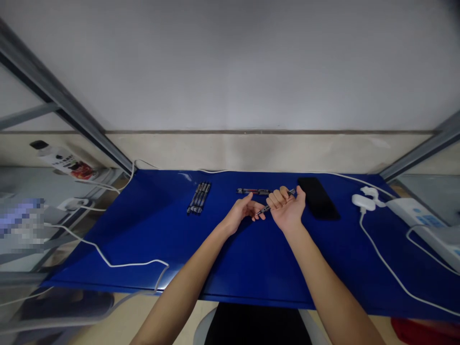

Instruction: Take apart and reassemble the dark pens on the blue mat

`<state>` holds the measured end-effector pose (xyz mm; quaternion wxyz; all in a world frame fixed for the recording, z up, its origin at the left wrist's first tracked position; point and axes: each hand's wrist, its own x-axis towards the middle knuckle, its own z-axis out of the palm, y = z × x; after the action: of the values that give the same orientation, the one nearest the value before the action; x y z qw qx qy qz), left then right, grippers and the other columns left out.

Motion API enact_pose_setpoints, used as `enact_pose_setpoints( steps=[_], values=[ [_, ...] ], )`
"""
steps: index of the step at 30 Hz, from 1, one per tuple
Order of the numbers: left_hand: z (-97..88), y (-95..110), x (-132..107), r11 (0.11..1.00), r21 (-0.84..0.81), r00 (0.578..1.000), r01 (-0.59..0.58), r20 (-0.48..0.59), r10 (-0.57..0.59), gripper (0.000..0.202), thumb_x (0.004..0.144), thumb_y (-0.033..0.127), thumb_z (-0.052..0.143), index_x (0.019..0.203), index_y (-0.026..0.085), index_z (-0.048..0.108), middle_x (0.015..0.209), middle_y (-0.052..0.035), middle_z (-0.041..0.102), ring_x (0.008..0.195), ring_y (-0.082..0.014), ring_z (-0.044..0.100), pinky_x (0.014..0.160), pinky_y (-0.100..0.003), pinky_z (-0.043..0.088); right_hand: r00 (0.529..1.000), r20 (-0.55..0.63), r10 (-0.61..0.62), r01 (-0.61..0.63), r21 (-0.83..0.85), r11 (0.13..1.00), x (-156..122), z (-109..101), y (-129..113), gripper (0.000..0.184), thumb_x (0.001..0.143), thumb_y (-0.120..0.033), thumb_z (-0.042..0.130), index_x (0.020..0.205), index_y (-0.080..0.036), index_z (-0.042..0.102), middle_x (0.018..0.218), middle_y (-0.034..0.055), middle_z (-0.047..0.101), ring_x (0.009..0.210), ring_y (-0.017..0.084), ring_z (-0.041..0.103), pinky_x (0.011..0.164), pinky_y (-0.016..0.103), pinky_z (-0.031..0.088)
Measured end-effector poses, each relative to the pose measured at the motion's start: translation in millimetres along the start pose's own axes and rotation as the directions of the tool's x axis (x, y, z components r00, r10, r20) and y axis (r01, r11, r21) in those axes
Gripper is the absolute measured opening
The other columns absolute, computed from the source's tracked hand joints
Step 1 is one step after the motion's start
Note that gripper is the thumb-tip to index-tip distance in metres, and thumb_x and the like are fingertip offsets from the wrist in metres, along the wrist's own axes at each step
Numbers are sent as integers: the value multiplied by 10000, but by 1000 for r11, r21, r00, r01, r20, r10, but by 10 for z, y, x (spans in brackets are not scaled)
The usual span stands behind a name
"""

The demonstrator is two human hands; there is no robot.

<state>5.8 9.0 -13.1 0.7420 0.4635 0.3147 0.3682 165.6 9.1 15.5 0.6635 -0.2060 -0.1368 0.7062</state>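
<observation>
Above the middle of the blue table [179, 249], a dark pen [266, 208] is held slantwise between both hands. My right hand [287, 206] is closed around its upper part, and one end shows past the fingers near the thumb. At the lower end, my left hand [244, 211] pinches the pen's tip with its fingertips. Just behind the hands lies another pen or small group of pens [247, 191], dark with a reddish part, partly hidden by the right hand. Several dark pens [199, 197] lie side by side to the left.
A black phone [318, 198] lies right of my right hand. Further right are a white charger [363, 202] with its cable and a white power strip [417, 215]. A white cable [132, 264] crosses the table's left part. A bottle [66, 160] stands beyond the left frame post.
</observation>
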Motion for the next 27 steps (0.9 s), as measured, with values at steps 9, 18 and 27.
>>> enact_pose_setpoints(
  steps=[9, 18, 27],
  values=[
    [-8, -7, 5, 1000, 2, 1000, 9, -4, -9, 721, 902, 658, 372, 914, 30, 726, 784, -174, 704, 622, -166, 570, 627, -290, 397, 999, 36, 13, -13, -18, 1000, 11, -28, 0, 402, 850, -451, 400, 560, -221, 243, 463, -57, 205, 417, 102, 196, 420, 264, 253],
    [0, 3, 0, 1000, 16, 1000, 2, -3, -2, 713, 909, 646, 365, 895, 30, 725, 781, -175, 703, 619, -169, 571, 620, -292, 397, 997, 68, 30, -29, -15, 999, 3, -3, 2, 439, 866, -525, 374, 570, -224, 255, 470, -56, 214, 432, 107, 199, 433, 270, 258],
    [4, 5, -4, 1000, 12, 1000, 1, -9, -1, 712, 904, 651, 375, 894, 31, 724, 773, -170, 701, 620, -168, 572, 624, -291, 400, 998, 58, 12, -11, -7, 1000, 18, -18, 2, 382, 843, -434, 406, 580, -223, 226, 469, -54, 214, 424, 105, 208, 426, 267, 260]
  ],
)
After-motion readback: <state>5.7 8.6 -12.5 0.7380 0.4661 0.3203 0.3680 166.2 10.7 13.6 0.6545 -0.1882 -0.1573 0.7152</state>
